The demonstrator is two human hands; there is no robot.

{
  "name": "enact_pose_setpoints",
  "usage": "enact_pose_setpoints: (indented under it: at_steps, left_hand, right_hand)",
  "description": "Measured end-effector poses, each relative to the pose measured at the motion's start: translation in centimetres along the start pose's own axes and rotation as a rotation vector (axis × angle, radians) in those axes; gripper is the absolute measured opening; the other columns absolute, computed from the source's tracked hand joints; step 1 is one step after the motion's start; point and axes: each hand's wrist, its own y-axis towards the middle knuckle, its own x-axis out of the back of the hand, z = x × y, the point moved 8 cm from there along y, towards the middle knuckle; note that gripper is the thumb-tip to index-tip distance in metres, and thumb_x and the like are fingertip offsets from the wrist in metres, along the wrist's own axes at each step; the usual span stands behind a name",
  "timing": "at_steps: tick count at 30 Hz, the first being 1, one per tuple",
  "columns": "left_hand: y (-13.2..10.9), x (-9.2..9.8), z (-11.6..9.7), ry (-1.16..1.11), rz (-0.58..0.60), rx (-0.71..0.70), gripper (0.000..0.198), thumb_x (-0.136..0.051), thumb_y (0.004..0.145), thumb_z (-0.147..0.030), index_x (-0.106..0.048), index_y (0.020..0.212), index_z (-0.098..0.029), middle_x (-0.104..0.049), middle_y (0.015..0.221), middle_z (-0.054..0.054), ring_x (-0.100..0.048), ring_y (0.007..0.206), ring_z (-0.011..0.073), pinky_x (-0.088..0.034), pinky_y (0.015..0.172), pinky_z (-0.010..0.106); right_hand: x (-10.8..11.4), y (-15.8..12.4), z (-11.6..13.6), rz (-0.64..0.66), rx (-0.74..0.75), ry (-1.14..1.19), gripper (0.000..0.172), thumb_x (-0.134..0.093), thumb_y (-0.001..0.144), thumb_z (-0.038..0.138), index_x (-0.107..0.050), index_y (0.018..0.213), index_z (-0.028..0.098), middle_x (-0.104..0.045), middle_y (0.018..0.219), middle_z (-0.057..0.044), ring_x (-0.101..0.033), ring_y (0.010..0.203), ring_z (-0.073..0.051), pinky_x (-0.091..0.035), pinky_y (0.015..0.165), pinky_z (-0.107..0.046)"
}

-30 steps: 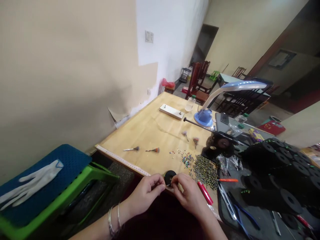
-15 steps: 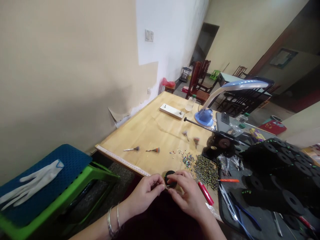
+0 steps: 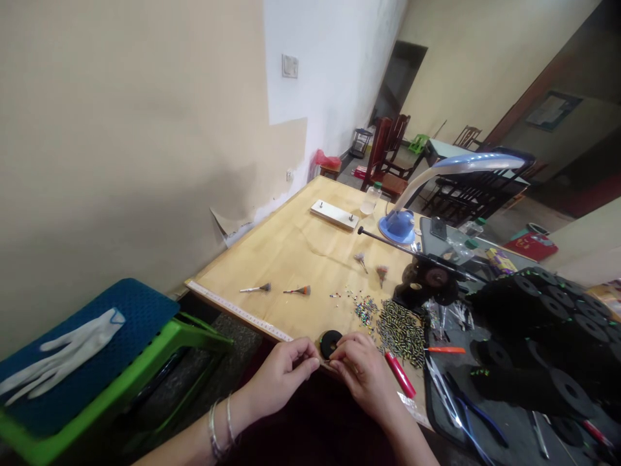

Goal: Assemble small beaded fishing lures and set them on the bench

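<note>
At the table's front edge, my left hand [image 3: 281, 377] has thumb and forefinger pinched together; whatever is between them is too small to make out. My right hand [image 3: 367, 370] is just to its right, fingertips drawn together beside a black foam-like ring [image 3: 329, 343]. Anything in that pinch is hidden too. The ring lies near the edge, its centre hole partly showing. Close by on the right is a heap of small dark pieces with yellow marks [image 3: 402, 331]. Tiny multicoloured bits [image 3: 365, 312] are scattered beside it. A red tube [image 3: 400, 375] lies next to my right wrist.
Brush-like bundles [image 3: 301, 290] lie on the wooden table [image 3: 272, 259]. A blue desk lamp [image 3: 396, 226] and a black winding device [image 3: 422, 281] stand to the right. Pliers [image 3: 478, 411] and several black foam rolls [image 3: 543, 388] cover the dark mat. A glove [image 3: 72, 353] rests on a stool, left.
My right fingers have closed together and shifted slightly right, uncovering more of the black ring and its hole. My left hand has hardly moved.
</note>
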Motion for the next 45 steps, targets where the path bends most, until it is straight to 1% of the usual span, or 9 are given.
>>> enact_pose_setpoints:
  at_steps: [5, 10, 13, 17, 22, 31, 40, 42, 45]
  left_hand:
    - [0.0, 0.0, 0.0, 0.006, -0.001, 0.015, 0.018, -0.053, 0.084, -0.028, -0.055, 0.071, -0.016, -0.047, 0.064, -0.004, -0.043, 0.063, 0.0126, -0.036, 0.062, 0.023]
    - [0.0, 0.0, 0.1, -0.002, -0.010, 0.019, 0.018, -0.053, 0.085, -0.029, -0.055, 0.072, -0.016, -0.048, 0.065, -0.003, -0.043, 0.064, 0.0129, -0.037, 0.062, 0.024]
    - [0.0, -0.2, 0.0, -0.006, -0.002, 0.018, 0.017, -0.054, 0.084, -0.028, -0.056, 0.072, -0.016, -0.048, 0.064, -0.003, -0.043, 0.063, 0.0128, -0.037, 0.061, 0.024]
    - [0.0, -0.3, -0.1, -0.017, -0.004, 0.013, 0.017, -0.055, 0.083, -0.027, -0.055, 0.070, -0.016, -0.047, 0.063, -0.004, -0.043, 0.062, 0.0124, -0.036, 0.061, 0.023]
    - [0.2, -0.2, 0.1, -0.028, 0.008, 0.019, 0.017, -0.055, 0.083, -0.026, -0.054, 0.069, -0.016, -0.047, 0.063, -0.004, -0.043, 0.062, 0.0122, -0.037, 0.060, 0.023]
    - [0.5, 0.5, 1.3, -0.028, 0.000, 0.030, 0.018, -0.055, 0.084, -0.029, -0.055, 0.070, -0.016, -0.049, 0.063, -0.003, -0.045, 0.062, 0.0127, -0.038, 0.061, 0.024]
    - [0.4, 0.3, 1.0, -0.037, -0.008, 0.045, 0.021, -0.055, 0.083, -0.031, -0.055, 0.068, -0.016, -0.049, 0.061, -0.003, -0.046, 0.060, 0.0128, -0.038, 0.060, 0.024]
    - [0.4, 0.3, 1.0, -0.035, -0.007, 0.045, 0.021, -0.056, 0.083, -0.031, -0.055, 0.069, -0.016, -0.049, 0.061, -0.003, -0.046, 0.060, 0.0127, -0.038, 0.060, 0.024]
    - [0.5, 0.2, 1.0, -0.038, -0.008, 0.036, 0.021, -0.056, 0.083, -0.031, -0.056, 0.069, -0.016, -0.050, 0.061, -0.003, -0.046, 0.060, 0.0125, -0.038, 0.060, 0.024]
  right_hand:
    - [-0.1, 0.0, 0.3, 0.021, 0.041, -0.007, 0.011, -0.055, 0.089, 0.016, -0.061, 0.083, 0.024, -0.065, 0.078, -0.002, -0.056, 0.080, -0.020, -0.040, 0.071, -0.033]
    - [0.4, 0.2, 1.3, -0.008, 0.039, 0.014, 0.014, -0.058, 0.085, 0.017, -0.062, 0.096, 0.025, -0.066, 0.082, -0.003, -0.055, 0.080, -0.021, -0.041, 0.069, -0.034]
    - [0.6, 0.3, 2.1, -0.042, 0.068, 0.038, 0.011, -0.060, 0.084, 0.018, -0.060, 0.093, 0.024, -0.065, 0.084, -0.004, -0.055, 0.084, -0.023, -0.042, 0.074, -0.036]
    - [0.1, 0.7, 2.7, -0.049, 0.117, 0.039, 0.010, -0.055, 0.085, 0.014, -0.059, 0.086, 0.024, -0.065, 0.084, -0.003, -0.054, 0.085, -0.021, -0.041, 0.078, -0.037]
    - [-0.6, 0.9, 2.3, -0.030, 0.117, 0.022, 0.013, -0.052, 0.085, 0.011, -0.055, 0.080, 0.023, -0.063, 0.078, -0.002, -0.052, 0.081, -0.020, -0.040, 0.076, -0.036]
    - [-1.1, 1.1, 0.6, -0.024, 0.063, 0.019, 0.011, -0.055, 0.084, 0.013, -0.055, 0.080, 0.023, -0.062, 0.076, -0.002, -0.053, 0.079, -0.020, -0.040, 0.075, -0.035]
    - [-1.0, 1.0, 0.5, -0.043, 0.027, 0.012, 0.013, -0.054, 0.078, 0.010, -0.055, 0.075, 0.022, -0.058, 0.072, -0.001, -0.052, 0.075, -0.020, -0.039, 0.069, -0.032]
    - [-1.0, 0.9, 0.5, -0.032, 0.020, 0.015, 0.013, -0.053, 0.079, 0.010, -0.055, 0.076, 0.023, -0.059, 0.073, -0.001, -0.053, 0.076, -0.020, -0.039, 0.070, -0.033]
    - [-0.8, 0.9, 0.8, -0.028, 0.033, 0.037, 0.012, -0.057, 0.078, 0.012, -0.057, 0.085, 0.023, -0.061, 0.080, -0.003, -0.054, 0.080, -0.021, -0.040, 0.074, -0.035]
